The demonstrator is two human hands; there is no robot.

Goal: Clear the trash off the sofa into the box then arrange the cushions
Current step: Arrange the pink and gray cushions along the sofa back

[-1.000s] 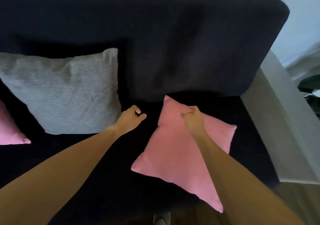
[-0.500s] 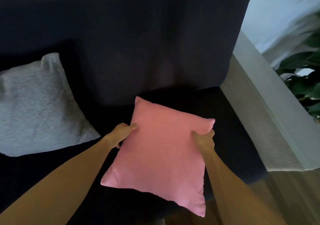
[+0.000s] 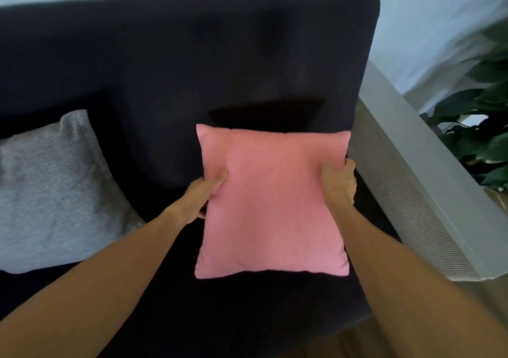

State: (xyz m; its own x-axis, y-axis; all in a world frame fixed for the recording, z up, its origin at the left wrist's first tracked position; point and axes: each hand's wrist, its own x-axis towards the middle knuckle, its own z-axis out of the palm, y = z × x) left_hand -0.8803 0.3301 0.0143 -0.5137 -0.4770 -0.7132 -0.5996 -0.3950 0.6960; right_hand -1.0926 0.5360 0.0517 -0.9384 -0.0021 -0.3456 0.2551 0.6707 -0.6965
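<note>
both hands, left hand [image 3: 198,198] and right hand [image 3: 337,183], clamped on pink cushion [image 3: 272,201] edges; could slump forward off sofa [image 3: 192,63] backrest if released too upright.

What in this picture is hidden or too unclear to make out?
Head view only:
- Square pink fabric cushion: its back is hidden, and the left hand and right hand fingers behind it.
- Grey textured cushion: cut off by the left edge.
- Green leafy plant: blurred, cut off at right.
- Trash box: outside the frame.
</note>
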